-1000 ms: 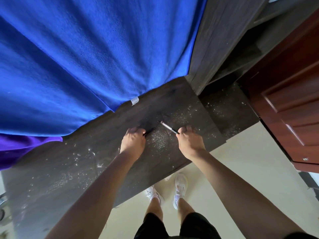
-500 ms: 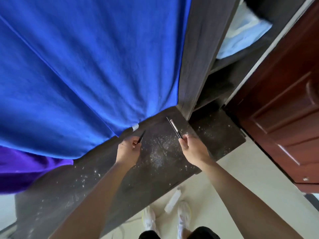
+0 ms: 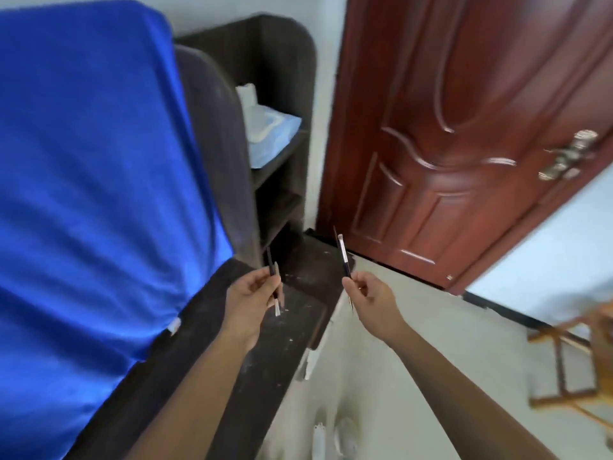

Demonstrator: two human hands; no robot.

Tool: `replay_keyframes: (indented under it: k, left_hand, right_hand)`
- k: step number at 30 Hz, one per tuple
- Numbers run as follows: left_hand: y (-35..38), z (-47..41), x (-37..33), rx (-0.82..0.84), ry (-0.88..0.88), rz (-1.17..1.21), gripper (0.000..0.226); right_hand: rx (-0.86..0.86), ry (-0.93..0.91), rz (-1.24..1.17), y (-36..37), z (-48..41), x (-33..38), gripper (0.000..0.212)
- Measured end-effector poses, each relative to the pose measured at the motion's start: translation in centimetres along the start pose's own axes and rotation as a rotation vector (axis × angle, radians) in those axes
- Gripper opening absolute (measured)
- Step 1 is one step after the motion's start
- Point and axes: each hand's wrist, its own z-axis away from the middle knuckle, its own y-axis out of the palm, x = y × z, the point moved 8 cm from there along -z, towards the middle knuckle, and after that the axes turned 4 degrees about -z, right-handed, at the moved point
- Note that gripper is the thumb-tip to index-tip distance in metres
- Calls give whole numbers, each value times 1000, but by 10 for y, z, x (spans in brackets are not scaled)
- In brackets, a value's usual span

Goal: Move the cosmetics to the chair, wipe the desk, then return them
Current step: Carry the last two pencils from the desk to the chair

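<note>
My left hand (image 3: 253, 302) is closed around a thin dark cosmetic pencil (image 3: 272, 275) with a white lower end, held upright above the dark dusty desk (image 3: 229, 353). In my right hand (image 3: 370, 298) I pinch a slim makeup brush (image 3: 343, 255) with a white and dark handle, its tip pointing up, just past the desk's right end. Both items are lifted off the desk. A wooden chair (image 3: 570, 356) shows partly at the right edge.
A large blue cloth (image 3: 89, 194) covers the upright part behind the desk. Dark shelves (image 3: 282, 167) hold a light blue packet (image 3: 270, 134). A red-brown door (image 3: 464, 127) stands to the right. Pale floor (image 3: 431, 327) lies below; my white shoes (image 3: 341, 436) are near the desk's foot.
Both hands lifted the pencil and the brush off the desk and raised them. The view swung up and to the right, bringing the door and the chair into sight.
</note>
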Motion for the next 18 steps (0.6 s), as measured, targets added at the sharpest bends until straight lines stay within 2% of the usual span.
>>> replay_keyframes:
  k: [4,11,18]
  left_hand:
    - [106,18,3,206,-18,-5,14]
    - [286,80,15,524,38,-139,19]
    - [470,166,60,730,75,-269,17]
  right_hand:
    - [-173,94,-47,-91,49,-31,16]
    - [-513,150,-155,-255,134,-76,16]
    - [-728,211,-248,-407,211,-168,16]
